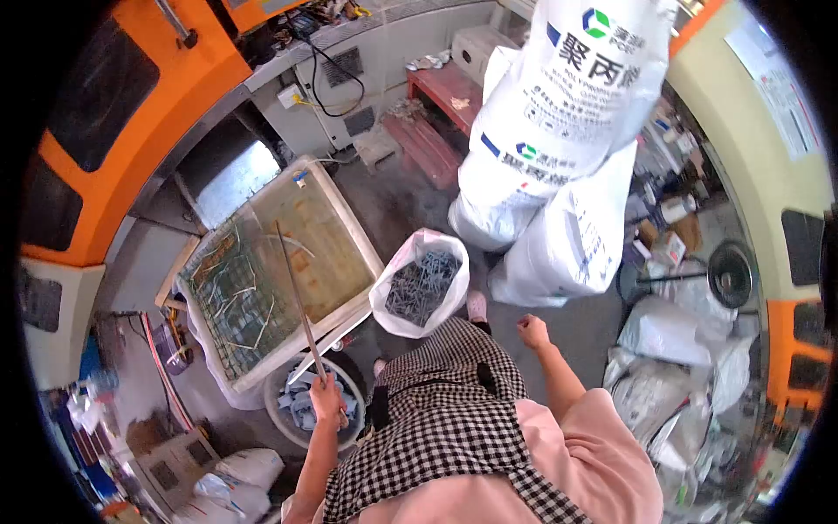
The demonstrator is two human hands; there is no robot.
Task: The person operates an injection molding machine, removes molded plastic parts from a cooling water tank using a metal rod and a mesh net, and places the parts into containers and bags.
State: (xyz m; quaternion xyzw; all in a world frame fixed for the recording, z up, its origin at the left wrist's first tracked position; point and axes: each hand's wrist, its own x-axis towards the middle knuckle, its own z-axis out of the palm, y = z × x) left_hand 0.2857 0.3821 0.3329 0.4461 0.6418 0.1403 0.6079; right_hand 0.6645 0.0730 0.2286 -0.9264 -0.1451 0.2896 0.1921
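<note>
My left hand is closed around one end of a long thin stick. The stick slants up over a white rectangular tub of cloudy water, where a green mesh with pale strands lies on the left side. Below that hand stands a round bucket with grey-blue pieces in it. My right hand is out to the right with curled fingers; whether they hold anything is hidden. Between the hands, nearer the tub, an open white sack holds many small grey plastic parts.
Tall white printed sacks are stacked ahead on the right. A red step stool stands behind them. Orange machines flank both sides. Plastic bags and a black fan are at the right; filled bags lie lower left.
</note>
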